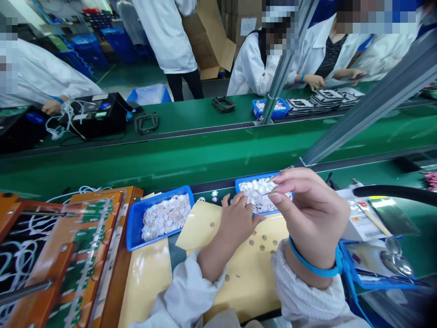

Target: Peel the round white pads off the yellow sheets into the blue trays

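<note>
My right hand (307,205), a blue band at its wrist, is raised over the right blue tray (239,184). Its thumb and fingertips are pinched together; a thin sliver shows at the tips, too small to name. Small round white discs (256,187) fill this tray. My left hand (239,218) lies palm down with fingers spread, just left of the tray, over yellow paper (201,218). Several small brownish discs (262,248) are scattered on the yellow sheet (252,291) below my hands. A few white pieces (214,196) lie on the green bench beyond my left fingers.
Left stands another blue tray (129,228) of round discs, beside an orange fixture (116,255) with green circuit boards. At right, a blue tray (372,284) holds metal items, near a black tube (396,193). A slanted metal post (368,100) rises there. Co-workers (256,68) work across the line.
</note>
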Demonstrator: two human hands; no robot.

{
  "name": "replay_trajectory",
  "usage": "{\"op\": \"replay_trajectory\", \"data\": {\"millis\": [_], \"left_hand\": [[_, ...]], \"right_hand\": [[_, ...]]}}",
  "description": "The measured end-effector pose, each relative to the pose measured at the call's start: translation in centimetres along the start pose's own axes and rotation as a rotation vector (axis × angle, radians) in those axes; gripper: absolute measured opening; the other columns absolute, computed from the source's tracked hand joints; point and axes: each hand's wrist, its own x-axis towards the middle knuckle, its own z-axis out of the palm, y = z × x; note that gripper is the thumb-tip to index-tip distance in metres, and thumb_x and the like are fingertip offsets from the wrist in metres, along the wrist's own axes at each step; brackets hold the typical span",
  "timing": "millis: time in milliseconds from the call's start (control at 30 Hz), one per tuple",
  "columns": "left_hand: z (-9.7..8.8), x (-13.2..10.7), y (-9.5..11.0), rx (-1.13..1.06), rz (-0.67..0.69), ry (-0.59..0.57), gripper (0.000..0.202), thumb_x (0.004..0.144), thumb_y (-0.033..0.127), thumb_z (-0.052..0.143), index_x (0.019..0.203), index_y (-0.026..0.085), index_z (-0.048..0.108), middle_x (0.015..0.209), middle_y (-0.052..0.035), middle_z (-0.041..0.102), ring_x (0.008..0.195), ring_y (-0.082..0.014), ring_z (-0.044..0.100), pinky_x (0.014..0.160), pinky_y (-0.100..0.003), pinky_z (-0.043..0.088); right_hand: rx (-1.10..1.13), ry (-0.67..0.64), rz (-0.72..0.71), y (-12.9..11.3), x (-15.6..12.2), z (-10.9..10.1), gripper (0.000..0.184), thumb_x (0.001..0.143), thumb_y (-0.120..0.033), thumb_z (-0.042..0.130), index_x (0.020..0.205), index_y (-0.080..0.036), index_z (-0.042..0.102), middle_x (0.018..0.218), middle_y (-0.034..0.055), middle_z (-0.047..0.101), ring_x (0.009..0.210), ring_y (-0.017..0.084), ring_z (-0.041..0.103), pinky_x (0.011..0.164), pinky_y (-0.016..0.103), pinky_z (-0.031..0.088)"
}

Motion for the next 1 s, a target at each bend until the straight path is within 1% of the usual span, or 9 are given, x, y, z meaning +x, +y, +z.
{"op": "replay_trajectory", "data": {"millis": [133, 400, 467, 567, 633, 733, 833, 900, 1000], "left_hand": [[0.8, -0.5, 0.7, 0.06, -0.035, 0.002, 0.045, 0.109, 0.054, 0.049, 0.13, 0.024, 0.074, 0.146, -0.0162, 0.066, 0.149, -0.0389, 0.044, 0.122, -0.071, 0.029], [0.7, -0.4, 0.6, 0.02, -0.011, -0.037, 0.041, 0.109, 0.051, 0.052, 0.136, 0.027, 0.07, 0.141, -0.0129, 0.07, 0.15, -0.0398, 0.041, 0.122, -0.076, 0.022], [0.6, -0.3, 0.6, -0.013, 0.012, -0.037, 0.037, 0.109, 0.047, 0.053, 0.135, 0.026, 0.07, 0.136, -0.0133, 0.072, 0.148, -0.039, 0.044, 0.121, -0.076, 0.023], [0.4, -0.1, 0.7, -0.113, 0.042, 0.002, 0.028, 0.107, 0.035, 0.058, 0.128, 0.023, 0.072, 0.129, -0.0128, 0.075, 0.137, -0.0372, 0.055, 0.12, -0.073, 0.026], [0.1, 0.1, 0.5, -0.168, 0.04, 0.036, 0.019, 0.105, 0.027, 0.06, 0.115, 0.021, 0.075, 0.123, -0.0116, 0.077, 0.127, -0.0347, 0.062, 0.117, -0.068, 0.033], [-1.0, 0.4, -0.1, -0.218, 0.018, 0.066, 0.02, 0.104, 0.017, 0.057, 0.101, 0.022, 0.076, 0.113, -0.0085, 0.079, 0.11, -0.0286, 0.069, 0.103, -0.05, 0.048], [-2.7, 0.4, -0.9, -0.294, -0.013, 0.095, 0.017, 0.102, 0.015, 0.062, 0.107, 0.022, 0.077, 0.106, -0.0057, 0.079, 0.098, -0.0236, 0.072, 0.085, -0.035, 0.053], [-4.0, 0.4, -1.5, -0.335, -0.047, 0.119, 0.015, 0.101, 0.016, 0.067, 0.11, 0.022, 0.077, 0.103, -0.0039, 0.08, 0.091, -0.0212, 0.073, 0.078, -0.031, 0.053], [-5.5, 0.1, -2.5, -0.445, -0.107, 0.196, 0.013, 0.099, 0.014, 0.07, 0.106, 0.022, 0.077, 0.1, -0.0018, 0.079, 0.084, -0.0177, 0.073, 0.075, -0.027, 0.053]], "right_hand": [[0.007, -0.006, 0.007, 0.0, 0.0, -0.2, 0.016, 0.089, -0.011, 0.082, 0.091, -0.026, 0.077, 0.094, 0.0041, 0.077, 0.091, 0.026, 0.074, 0.079, 0.042, 0.063], [0.026, -0.025, 0.014, 0.1, 0.0, 0.1, 0.019, 0.088, -0.009, 0.082, 0.092, -0.026, 0.077, 0.095, 0.0037, 0.077, 0.09, 0.026, 0.073, 0.079, 0.041, 0.062], [0.032, -0.029, 0.011, 0.1, 0.0, 0.2, 0.02, 0.088, -0.007, 0.082, 0.092, -0.026, 0.077, 0.094, 0.0034, 0.077, 0.09, 0.025, 0.073, 0.079, 0.04, 0.061], [0.037, -0.025, 0.005, 0.1, 0.0, 0.3, 0.021, 0.087, -0.006, 0.082, 0.092, -0.025, 0.077, 0.094, 0.0034, 0.077, 0.091, 0.024, 0.073, 0.08, 0.039, 0.06], [0.048, -0.024, 0.013, 0.1, 0.0, 0.3, 0.021, 0.087, -0.006, 0.082, 0.092, -0.025, 0.077, 0.094, 0.0034, 0.077, 0.091, 0.024, 0.073, 0.08, 0.039, 0.06], [0.133, -0.082, 0.093, 0.2, -0.1, 0.0, 0.016, 0.09, -0.01, 0.082, 0.092, -0.026, 0.077, 0.096, 0.0036, 0.076, 0.093, 0.024, 0.072, 0.082, 0.039, 0.059], [0.328, -0.212, 0.197, 0.4, -0.1, -0.4, 0.008, 0.094, -0.021, 0.083, 0.09, -0.026, 0.077, 0.095, 0.0034, 0.075, 0.093, 0.023, 0.07, 0.085, 0.038, 0.058], [0.458, -0.279, 0.242, 0.6, -0.2, -0.6, 0.008, 0.095, -0.028, 0.083, 0.089, -0.026, 0.078, 0.093, 0.0033, 0.074, 0.091, 0.023, 0.069, 0.085, 0.038, 0.057], [0.57, -0.323, 0.284, 0.5, -0.4, -0.7, 0.011, 0.095, -0.033, 0.083, 0.089, -0.026, 0.078, 0.092, 0.0036, 0.072, 0.089, 0.023, 0.067, 0.083, 0.037, 0.056]]}}
